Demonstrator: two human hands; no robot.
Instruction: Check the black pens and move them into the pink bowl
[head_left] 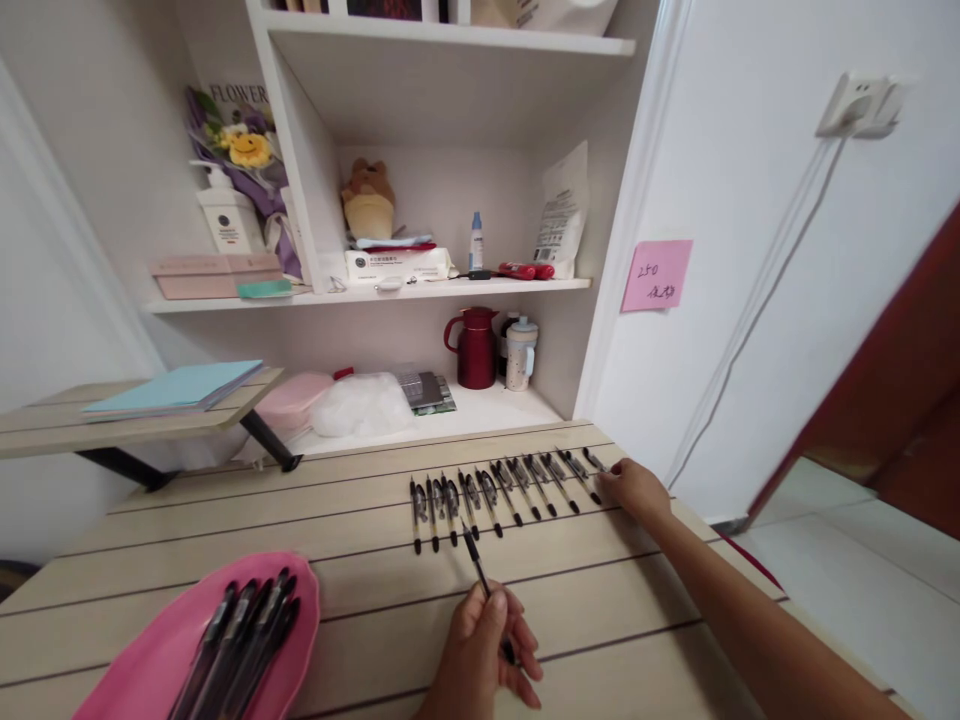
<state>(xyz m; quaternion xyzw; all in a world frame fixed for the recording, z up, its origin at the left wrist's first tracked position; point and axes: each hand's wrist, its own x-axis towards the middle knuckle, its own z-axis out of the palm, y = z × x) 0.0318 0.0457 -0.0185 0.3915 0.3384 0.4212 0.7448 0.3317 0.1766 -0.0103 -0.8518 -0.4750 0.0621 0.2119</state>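
Note:
In the head view my left hand (487, 640) is closed around an uncapped black pen (474, 555), its tip pointing up and away from me over the table. My right hand (637, 492) pinches the end of a small black pen cap (594, 459) at the right end of a row. That row holds several pens (491, 500) laid side by side on the table, with dark caps lying between them. A pink dish (306, 640) at the front left holds several capped black pens (244, 630).
The slatted wooden table (375, 620) runs back to white shelves. A small raised stand (225, 405) with blue paper (176, 385) is at the left. Behind the row are a plastic bag (360, 405), a red jug (476, 350) and a cup (520, 355). A wall (637, 370) borders the right.

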